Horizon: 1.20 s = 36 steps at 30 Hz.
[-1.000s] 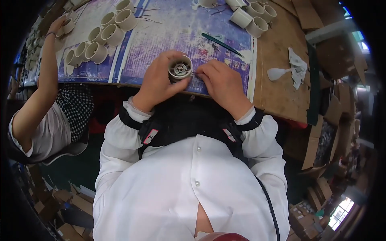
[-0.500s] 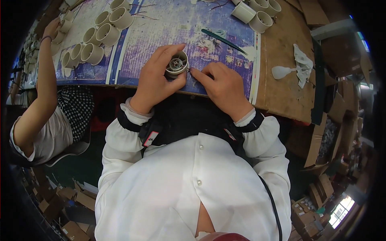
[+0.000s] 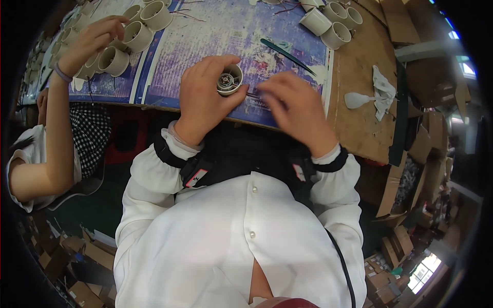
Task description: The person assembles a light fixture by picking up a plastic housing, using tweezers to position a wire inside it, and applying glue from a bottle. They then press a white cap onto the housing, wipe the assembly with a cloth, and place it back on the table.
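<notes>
My left hand [image 3: 203,100] is wrapped round a white plastic cup [image 3: 238,72] at the table's near edge, its thumb and fingers on opposite sides. The cup tilts so that its opening shows, and a round metal part like a small motor [image 3: 225,81] sits inside. Thin dark wires [image 3: 252,95] run from the cup's right side to the fingertips of my right hand [image 3: 298,105], which look pinched on them. Motion blurs those fingertips. Beyond the cup, a dark green pair of tweezers [image 3: 287,55] lies on the table.
Several white cups [image 3: 138,37] stand at the far left, where a co-worker's hand [image 3: 100,38] reaches among them. More cups [image 3: 336,35] sit at the far right. A white squeeze bottle [image 3: 357,100] and crumpled tissue [image 3: 384,92] lie on the cardboard [image 3: 359,131] to the right.
My right hand has drawn away from the cup to the right, exposing the wires between. My left hand still holds the cup. The co-worker's hand has moved right, over the nearer cups.
</notes>
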Tool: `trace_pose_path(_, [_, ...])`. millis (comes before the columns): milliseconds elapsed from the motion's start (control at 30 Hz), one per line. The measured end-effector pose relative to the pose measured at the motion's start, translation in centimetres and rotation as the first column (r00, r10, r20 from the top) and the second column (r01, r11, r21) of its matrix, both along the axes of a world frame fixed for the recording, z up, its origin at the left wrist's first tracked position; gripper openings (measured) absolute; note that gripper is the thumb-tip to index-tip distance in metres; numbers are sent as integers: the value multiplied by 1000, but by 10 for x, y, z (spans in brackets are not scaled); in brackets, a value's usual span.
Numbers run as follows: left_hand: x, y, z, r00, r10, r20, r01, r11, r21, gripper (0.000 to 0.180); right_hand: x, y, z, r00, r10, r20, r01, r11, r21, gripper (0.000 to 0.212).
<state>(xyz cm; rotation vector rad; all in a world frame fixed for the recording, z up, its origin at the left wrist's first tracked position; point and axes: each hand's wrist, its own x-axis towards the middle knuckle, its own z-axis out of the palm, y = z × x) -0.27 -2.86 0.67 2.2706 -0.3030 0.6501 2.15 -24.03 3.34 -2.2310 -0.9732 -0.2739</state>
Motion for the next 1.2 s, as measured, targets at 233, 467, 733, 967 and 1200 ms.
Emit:
trace_pose_path(233, [1,1,1,1000,1,4,0,1000,-1,50,47,-6,6,922,-251,295,356,850,-388,25])
trace_pose_path(467, [0,3,-5,999,36,-16,-37,999,-33,58,47,1,-1,939,-207,274,323,803,-502,26])
trace_pose_path(733, [-1,5,-8,999,42,6,-41,999,-18,66,48,1,-4,940,-192,284,317,801,-509,28])
trace_pose_path(967, [0,4,-9,993,9,116,-9,1000,6,69,43,4,15,976,-175,130,197,964,-178,18])
trace_pose_path(1200, [-1,2,-9,996,38,87,-36,999,-24,71,26,18,13,978,-118,-171,129,990,55,12])
